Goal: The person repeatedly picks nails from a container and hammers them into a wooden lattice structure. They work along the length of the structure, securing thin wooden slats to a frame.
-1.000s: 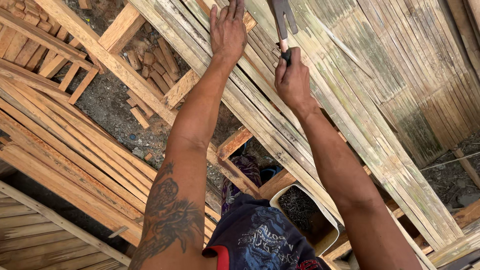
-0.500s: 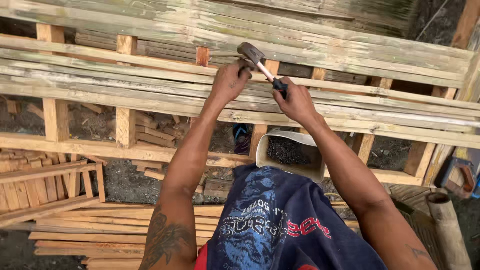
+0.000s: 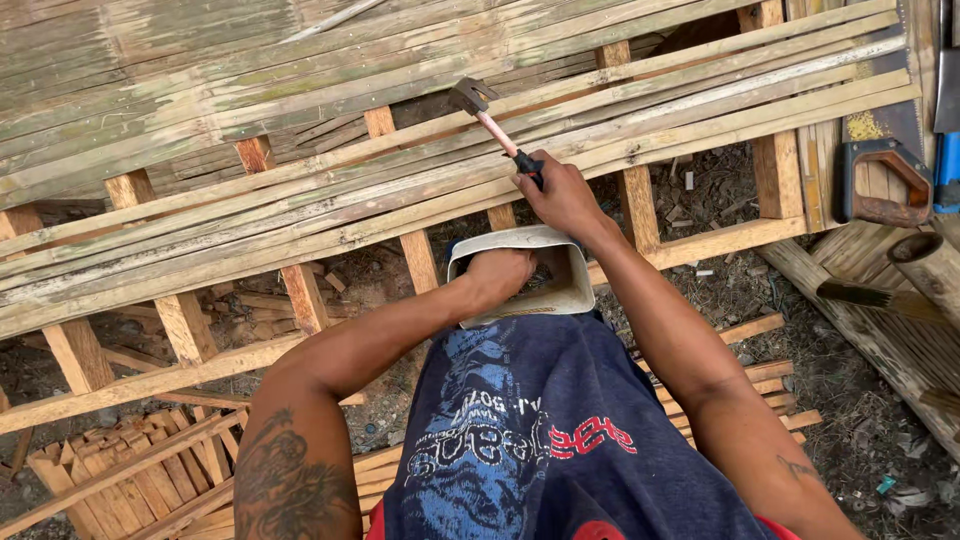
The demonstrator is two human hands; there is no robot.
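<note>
My right hand grips the dark handle of a claw hammer, whose head rests over the bamboo slats nailed across a wooden frame. My left hand reaches down into a white open-topped container held at my lap; its fingers are hidden inside, so I cannot tell what they hold. The slats run left to right over several upright wooden battens.
A hand saw with a dark handle lies on the slats at the right. A thick bamboo pole and a brush-like tool sit at the right edge. Offcuts and loose slats litter the dirt ground below.
My left hand left the slats and dropped into the white container. The right hand keeps the hammer, now held a little farther right and higher over the slats.
</note>
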